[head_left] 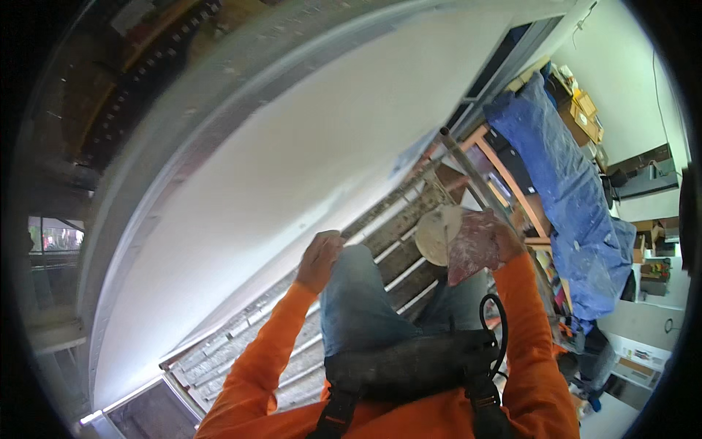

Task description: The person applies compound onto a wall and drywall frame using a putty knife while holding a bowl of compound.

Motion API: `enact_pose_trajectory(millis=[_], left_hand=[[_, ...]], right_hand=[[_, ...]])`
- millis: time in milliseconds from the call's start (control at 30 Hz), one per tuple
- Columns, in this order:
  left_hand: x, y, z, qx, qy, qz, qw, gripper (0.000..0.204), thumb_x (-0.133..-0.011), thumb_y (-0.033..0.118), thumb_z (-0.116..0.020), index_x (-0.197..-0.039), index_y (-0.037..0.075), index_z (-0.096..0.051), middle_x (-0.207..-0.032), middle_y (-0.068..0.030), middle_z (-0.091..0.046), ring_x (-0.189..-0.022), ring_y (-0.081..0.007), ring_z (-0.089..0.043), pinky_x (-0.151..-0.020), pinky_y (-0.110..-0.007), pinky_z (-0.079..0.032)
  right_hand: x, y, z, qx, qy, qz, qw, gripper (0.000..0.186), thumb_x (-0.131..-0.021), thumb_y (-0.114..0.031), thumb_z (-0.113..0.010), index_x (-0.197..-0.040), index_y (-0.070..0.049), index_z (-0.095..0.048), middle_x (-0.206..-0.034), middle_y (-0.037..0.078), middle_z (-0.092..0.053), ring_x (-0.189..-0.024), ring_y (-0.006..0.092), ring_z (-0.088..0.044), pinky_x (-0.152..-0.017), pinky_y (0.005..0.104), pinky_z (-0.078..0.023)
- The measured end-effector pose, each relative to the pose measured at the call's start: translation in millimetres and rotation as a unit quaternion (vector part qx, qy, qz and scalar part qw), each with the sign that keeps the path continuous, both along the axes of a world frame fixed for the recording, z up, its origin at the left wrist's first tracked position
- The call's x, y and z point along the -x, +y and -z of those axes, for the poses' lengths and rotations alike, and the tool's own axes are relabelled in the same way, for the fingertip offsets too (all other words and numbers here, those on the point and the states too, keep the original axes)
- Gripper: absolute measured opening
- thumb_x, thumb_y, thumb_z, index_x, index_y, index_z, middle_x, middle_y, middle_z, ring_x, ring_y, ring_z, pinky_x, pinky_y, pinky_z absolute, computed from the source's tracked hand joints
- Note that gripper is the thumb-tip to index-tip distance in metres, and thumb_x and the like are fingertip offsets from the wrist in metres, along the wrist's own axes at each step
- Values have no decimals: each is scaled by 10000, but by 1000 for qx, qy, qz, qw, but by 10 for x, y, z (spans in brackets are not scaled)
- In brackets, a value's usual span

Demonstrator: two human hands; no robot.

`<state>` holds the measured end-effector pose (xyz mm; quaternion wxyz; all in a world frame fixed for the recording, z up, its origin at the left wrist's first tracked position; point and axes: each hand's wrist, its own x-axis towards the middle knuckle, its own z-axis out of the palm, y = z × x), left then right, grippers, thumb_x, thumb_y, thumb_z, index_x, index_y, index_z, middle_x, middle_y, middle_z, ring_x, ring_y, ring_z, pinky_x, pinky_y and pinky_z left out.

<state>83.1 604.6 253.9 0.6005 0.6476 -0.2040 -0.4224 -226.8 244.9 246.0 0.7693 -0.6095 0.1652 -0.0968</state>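
Note:
In orange sleeves, my left hand (319, 262) is beside my left knee (349, 267), its fingers curled together; whether it holds anything is hidden. My right hand (504, 241) grips a dusty reddish-brown flat piece (472, 249), possibly a sheet or pad, over my right leg. Just left of that piece, a pale round object (431, 234), possibly a bucket lid, rests on the slatted plank platform (398, 285) under me, partly hidden by the piece. A black bag (409, 366) with straps is across my waist.
A large white curved surface (256, 205) rises along my left, beside the platform. On the right are a metal pole (461, 157), a peach-colored wooden frame (515, 186), a crumpled blue sheet (578, 227) over furniture and stacked boxes (585, 110). A dark panel (150, 410) lies at lower left.

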Motion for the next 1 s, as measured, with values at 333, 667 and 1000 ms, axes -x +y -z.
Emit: enact_pose_trajectory(millis=[333,667,1000], left_hand=[[-1124,1160,-3168,-39,-816,11,576,353,-935,199,-649,-1209,-23,-626,-1222,-214,-650,-1122,-370,-627,-987,-441,-495],[-1460,-365,-3591,-46,-794,246,554,584,-987,259,-596,-1484,-15,-456,-1510,-242,-481,-1435,-415,-420,-1208,-451,-303],[-1857,-392,-3472,-121,-734,269,611,706,-1021,474,-506,-1532,7,-371,-1577,-209,-397,-1495,-361,-338,-1230,-473,-253]], right_hand=[[-1503,1440,-1011,-375,-201,200,882,209,-930,-51,-584,-1132,-18,-627,-1104,101,-687,-1008,222,-686,-880,366,-588],[-2473,1485,-968,-131,-289,372,873,279,-972,-54,-569,-1239,16,-613,-1165,97,-692,-1029,213,-692,-885,330,-560],[-3270,1097,-1342,382,-242,540,710,485,-945,-29,-591,-1425,-17,-516,-1367,183,-604,-1235,352,-597,-1093,439,-468]])
